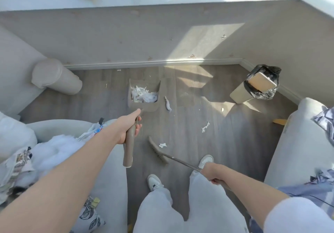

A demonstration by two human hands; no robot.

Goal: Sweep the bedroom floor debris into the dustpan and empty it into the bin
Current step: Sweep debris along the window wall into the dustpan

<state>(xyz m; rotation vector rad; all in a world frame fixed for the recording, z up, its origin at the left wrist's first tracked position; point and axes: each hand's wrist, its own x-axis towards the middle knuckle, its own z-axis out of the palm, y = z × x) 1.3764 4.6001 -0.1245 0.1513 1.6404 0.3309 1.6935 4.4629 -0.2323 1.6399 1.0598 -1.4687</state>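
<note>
1. Gripping the long upright handle of the dustpan (143, 95), the left hand (129, 127) is wrapped loosely round it, fingers curled with the thumb side up; the pan sits on the floor (235, 142) ahead, already holding a heap of white paper scraps.
2. The right hand (212, 172) is closed tight in a fist round the thin metal shaft of the broom (158, 150), whose brush head rests on the floor just in front of the feet.
3. Loose debris is left — a scrap (162, 145) touching the bristles, a torn piece (205, 126) further right, a twisted strip (168, 103) just beside the pan's right wall.
4. The bin (256, 86), lined with a black bag, stands well apart near the right corner, its lid apparently closed.
5. Risks, as I judge them: a hard sweep could flick light paper past the pan mouth, and tilting the full pan on the way to the bin would spill it — the lid may also block emptying.
</note>
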